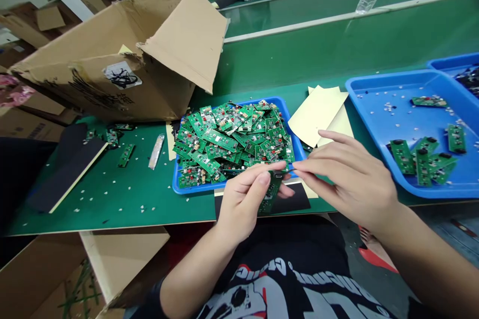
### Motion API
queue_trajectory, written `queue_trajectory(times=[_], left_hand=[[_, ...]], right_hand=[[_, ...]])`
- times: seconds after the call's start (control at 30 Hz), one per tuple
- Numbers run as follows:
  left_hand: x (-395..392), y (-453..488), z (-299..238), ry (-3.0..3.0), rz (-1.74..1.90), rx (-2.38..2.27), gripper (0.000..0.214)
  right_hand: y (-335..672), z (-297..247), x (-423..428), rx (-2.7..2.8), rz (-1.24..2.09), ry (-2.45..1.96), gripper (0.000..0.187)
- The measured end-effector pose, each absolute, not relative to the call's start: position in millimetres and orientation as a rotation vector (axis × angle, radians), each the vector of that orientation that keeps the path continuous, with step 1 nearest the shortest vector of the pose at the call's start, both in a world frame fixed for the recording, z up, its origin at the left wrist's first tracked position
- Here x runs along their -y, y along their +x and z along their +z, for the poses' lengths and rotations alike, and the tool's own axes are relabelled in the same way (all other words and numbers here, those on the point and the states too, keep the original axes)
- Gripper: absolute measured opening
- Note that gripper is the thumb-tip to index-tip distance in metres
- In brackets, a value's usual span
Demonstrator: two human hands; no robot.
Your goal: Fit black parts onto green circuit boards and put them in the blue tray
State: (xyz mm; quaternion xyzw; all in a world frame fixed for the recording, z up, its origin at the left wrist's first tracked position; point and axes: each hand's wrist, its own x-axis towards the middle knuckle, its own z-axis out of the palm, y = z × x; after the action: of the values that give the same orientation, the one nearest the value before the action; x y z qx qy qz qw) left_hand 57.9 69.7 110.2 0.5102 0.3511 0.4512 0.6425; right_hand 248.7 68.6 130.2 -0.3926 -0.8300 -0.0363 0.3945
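My left hand (pixel 245 194) grips a small green circuit board (pixel 270 193) at the table's near edge, fingers curled round it. My right hand (pixel 350 179) is right beside it, with thumb and forefinger pinched at the board's top end; whether something tiny sits between them is hidden. Just behind my hands stands a blue tray (pixel 175 182) heaped with several green circuit boards (pixel 232 139).
A second blue tray (pixel 377 119) at the right holds several boards (pixel 422 159). Yellowish sheets (pixel 318 112) lie between the trays. A tipped open cardboard box (pixel 112 65) lies at the back left. A dark pad (pixel 63 169) and loose boards sit on the green table at the left.
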Motion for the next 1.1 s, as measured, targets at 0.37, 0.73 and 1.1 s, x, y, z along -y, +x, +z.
queue_trajectory(times=[0.37,0.73,1.1], left_hand=[[-80.7,57.7,112.9,1.164,0.766,-0.826,0.031],[-84.4,57.8,106.7,1.423,0.838,-0.739,0.028],[-84.5,55.9,101.4,2.263,1.248,-0.742,0.033]], right_hand=[[253.8,125.6,-75.4,2.201,-0.225,-0.858,0.017],[254.9,125.2,-70.6,2.235,-0.089,-0.755,0.022],[260.2,141.0,-58.7,1.731,0.219,-0.99,0.036]])
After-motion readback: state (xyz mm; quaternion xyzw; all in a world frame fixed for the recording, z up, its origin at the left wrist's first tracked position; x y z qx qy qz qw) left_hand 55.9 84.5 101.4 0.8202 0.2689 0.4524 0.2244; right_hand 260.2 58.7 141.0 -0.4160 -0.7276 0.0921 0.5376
